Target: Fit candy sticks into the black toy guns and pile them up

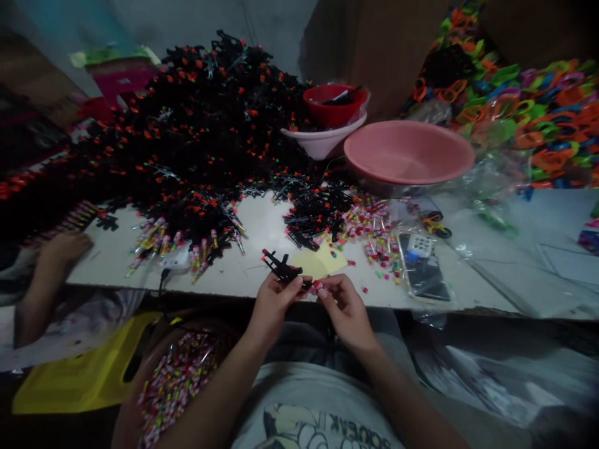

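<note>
Just over the table's front edge, my left hand (278, 302) is closed around a black toy gun (283, 267) with a red tip pointing up and left. My right hand (344, 305) pinches a small pink-and-red piece (319, 286) against the back end of the gun; whether the two are joined I cannot tell. Behind my hands lies a yellow paper (318, 260). To its right are loose pink and red small pieces (374, 227), and beyond it sits a low heap of black toy guns (316, 209).
A huge pile of black toy guns (201, 125) fills the back left. A pink basin (409, 153), a red bowl (334, 106) and a bagged phone (425, 268) are on the right. Another person's hand (68, 246) rests at far left. A tub of small colourful pieces (180, 374) stands below.
</note>
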### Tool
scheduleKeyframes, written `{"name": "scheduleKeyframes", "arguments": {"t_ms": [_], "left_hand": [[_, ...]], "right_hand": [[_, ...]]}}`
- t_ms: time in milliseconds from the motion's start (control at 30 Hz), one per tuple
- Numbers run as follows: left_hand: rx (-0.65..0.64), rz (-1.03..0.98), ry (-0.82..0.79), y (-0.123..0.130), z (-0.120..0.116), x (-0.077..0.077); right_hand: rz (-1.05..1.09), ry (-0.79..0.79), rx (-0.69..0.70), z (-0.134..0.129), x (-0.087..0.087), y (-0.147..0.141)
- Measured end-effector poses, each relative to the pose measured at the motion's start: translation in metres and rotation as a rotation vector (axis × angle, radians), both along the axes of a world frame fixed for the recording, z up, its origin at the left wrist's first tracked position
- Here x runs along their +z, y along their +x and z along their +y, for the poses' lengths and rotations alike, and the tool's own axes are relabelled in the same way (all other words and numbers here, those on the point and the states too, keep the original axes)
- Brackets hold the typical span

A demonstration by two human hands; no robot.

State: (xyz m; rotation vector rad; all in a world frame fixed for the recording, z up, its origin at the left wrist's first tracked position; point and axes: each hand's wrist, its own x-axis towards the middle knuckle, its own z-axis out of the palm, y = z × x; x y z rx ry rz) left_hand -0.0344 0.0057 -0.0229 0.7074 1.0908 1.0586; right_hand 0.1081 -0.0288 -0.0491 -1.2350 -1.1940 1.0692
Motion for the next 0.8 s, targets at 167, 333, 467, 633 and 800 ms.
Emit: {"name": "scheduleKeyframes", "arguments": {"t_ms": [167,333,467,633,800], "left_hand": [[0.071,0.029,0.018,0.004,-0.004,-0.003],[0.091,0.057,0.014,0.004,-0.006,-0.004],[0.050,0.034,0.004,0.002,-0.007,-0.007],[0.086,-0.011,-0.045,-0.001,-0.011,-0.013],[0.134,-0.018,-0.092,0.003,-0.013,-0.017]], "right_hand": [[-0.198,0.067,-0.047,-0.003,0.003,-0.005],[-0.312,0.132,0.028,-0.003,0.006,-0.002],[-0.369,0.086,0.151,0.001,0.003,0.002],[-0.582,0.199,0.132,0.000,-0.006,-0.007],[-0.984,0.468,-0.108,0.000,-0.013,-0.018]]}}
